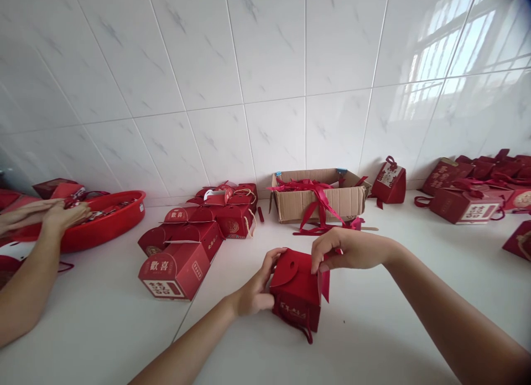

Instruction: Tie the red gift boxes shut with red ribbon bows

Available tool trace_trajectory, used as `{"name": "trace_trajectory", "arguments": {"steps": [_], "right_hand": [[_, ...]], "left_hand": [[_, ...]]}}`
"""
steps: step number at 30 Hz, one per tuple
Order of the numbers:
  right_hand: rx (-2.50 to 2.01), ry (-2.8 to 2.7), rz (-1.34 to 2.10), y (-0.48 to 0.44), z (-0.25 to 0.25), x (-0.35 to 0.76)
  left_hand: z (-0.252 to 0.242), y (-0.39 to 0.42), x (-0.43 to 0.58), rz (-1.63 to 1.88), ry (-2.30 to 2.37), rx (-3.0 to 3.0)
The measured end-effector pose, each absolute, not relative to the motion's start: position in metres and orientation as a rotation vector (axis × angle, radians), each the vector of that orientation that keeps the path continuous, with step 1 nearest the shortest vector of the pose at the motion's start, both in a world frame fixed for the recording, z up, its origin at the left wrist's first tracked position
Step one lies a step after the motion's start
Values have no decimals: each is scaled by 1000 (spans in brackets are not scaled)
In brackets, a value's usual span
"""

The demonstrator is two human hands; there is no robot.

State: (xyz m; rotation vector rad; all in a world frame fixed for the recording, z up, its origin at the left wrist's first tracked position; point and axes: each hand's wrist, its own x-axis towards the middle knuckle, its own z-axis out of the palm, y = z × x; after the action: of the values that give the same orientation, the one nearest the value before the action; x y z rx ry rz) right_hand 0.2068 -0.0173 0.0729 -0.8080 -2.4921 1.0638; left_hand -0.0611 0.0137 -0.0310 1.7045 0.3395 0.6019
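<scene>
A small red box (295, 288) with gold lettering on its front stands on the white table, its top flaps partly folded over. My left hand (258, 285) grips the box's left side, thumb at the front and fingers at the upper edge. At the top right corner, my right hand (338, 249) pinches a flap of the same box between thumb and fingers. A dark red cord hangs from the lower front of the box. Part of a ribbon shows beneath my right hand.
Behind stands a cardboard box (298, 205) with red ribbons. Red gift boxes (182, 271) are grouped at the left, more (464, 205) at the right. Another person's hands (62, 213) are over a red basin (103, 235) at the far left.
</scene>
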Motion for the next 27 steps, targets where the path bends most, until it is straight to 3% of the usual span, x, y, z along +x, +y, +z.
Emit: {"name": "trace_trajectory", "arguments": {"steps": [11, 19, 27], "right_hand": [[-873, -2218, 777, -36, 90, 198], [-750, -1822, 706, -50, 89, 186], [-877, -2231, 555, -42, 65, 150]], "left_hand": [[-11, -12, -44, 976, 760, 1893], [-21, -10, -45, 1054, 635, 1551], [-29, -13, -40, 1039, 395, 1192]]}}
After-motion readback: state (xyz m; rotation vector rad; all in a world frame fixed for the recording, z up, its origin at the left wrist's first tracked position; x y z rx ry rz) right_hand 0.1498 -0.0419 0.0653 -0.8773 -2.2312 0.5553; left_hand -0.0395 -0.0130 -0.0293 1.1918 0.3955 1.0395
